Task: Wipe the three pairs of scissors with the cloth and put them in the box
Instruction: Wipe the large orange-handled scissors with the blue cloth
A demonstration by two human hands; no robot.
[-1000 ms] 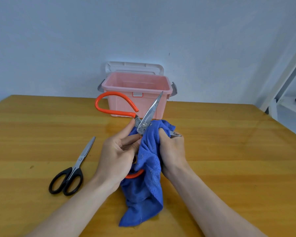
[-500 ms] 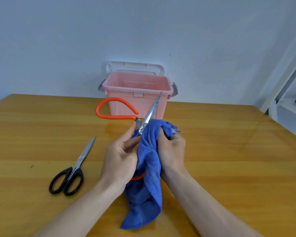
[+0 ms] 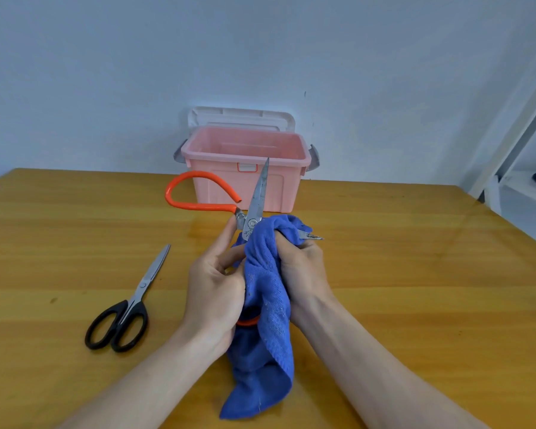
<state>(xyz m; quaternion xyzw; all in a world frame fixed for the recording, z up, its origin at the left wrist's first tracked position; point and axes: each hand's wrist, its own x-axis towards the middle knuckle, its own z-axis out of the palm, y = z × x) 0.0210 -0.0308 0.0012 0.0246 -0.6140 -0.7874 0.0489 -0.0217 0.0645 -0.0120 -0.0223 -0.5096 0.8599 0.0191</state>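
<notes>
Orange-handled scissors (image 3: 257,196) are held wide apart above the table's middle, one blade pointing up toward the pink box (image 3: 245,174). My left hand (image 3: 214,289) grips them near the pivot and lower handle. My right hand (image 3: 304,267) is closed on the blue cloth (image 3: 266,305), wrapped around the other blade, whose tip sticks out to the right. Black-handled scissors (image 3: 127,308) lie closed on the table to the left. A third pair is not in view.
The open box stands against the wall at the table's back, its white lid (image 3: 242,117) leaning behind it. The wooden table (image 3: 415,274) stretches to both sides. A white shelf frame (image 3: 514,150) stands at the right edge.
The orange scissors have opened a little wider and the upright blade has tilted more vertical. My right hand with the cloth has slid slightly along the lower blade.
</notes>
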